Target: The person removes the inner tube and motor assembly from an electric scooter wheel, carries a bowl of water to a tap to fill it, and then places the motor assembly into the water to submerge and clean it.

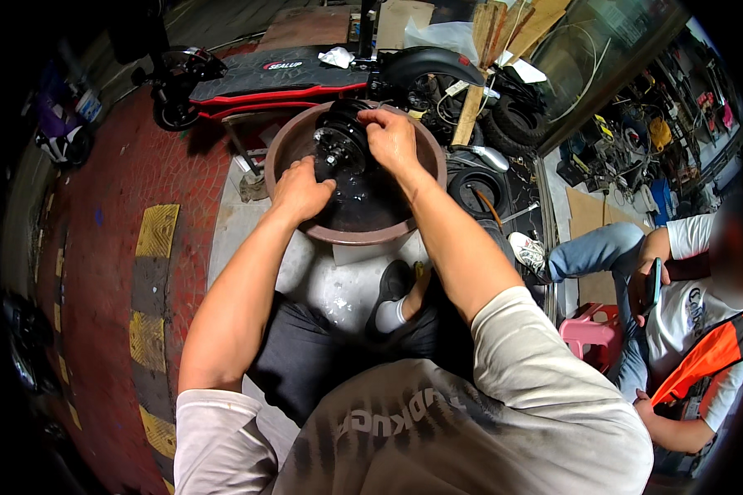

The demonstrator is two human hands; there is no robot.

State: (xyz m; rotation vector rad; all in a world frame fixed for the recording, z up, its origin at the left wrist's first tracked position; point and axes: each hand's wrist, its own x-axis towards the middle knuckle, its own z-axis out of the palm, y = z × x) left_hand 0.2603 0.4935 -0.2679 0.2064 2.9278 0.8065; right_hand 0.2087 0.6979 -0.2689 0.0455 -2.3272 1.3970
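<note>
A small black wheel (341, 147) with a metal axle nut at its hub stands tilted in a round brown basin (357, 236), which holds dark water. My left hand (303, 191) grips the wheel's lower left side, its fingertips partly hidden against the black part. On the other side, my right hand (390, 142) has its fingers curled onto the wheel's upper right edge. Both forearms reach over the basin's near rim. The lower part of the wheel is hard to make out against the dark water.
Behind the basin lies an electric scooter (281, 78) with a red-edged deck. Loose tyres (475, 191) and wooden strips (468, 115) are at the right. A seated person (693, 305) in an orange vest holds a phone. Yellow-black speed bumps (153, 330) cross the red paving at the left.
</note>
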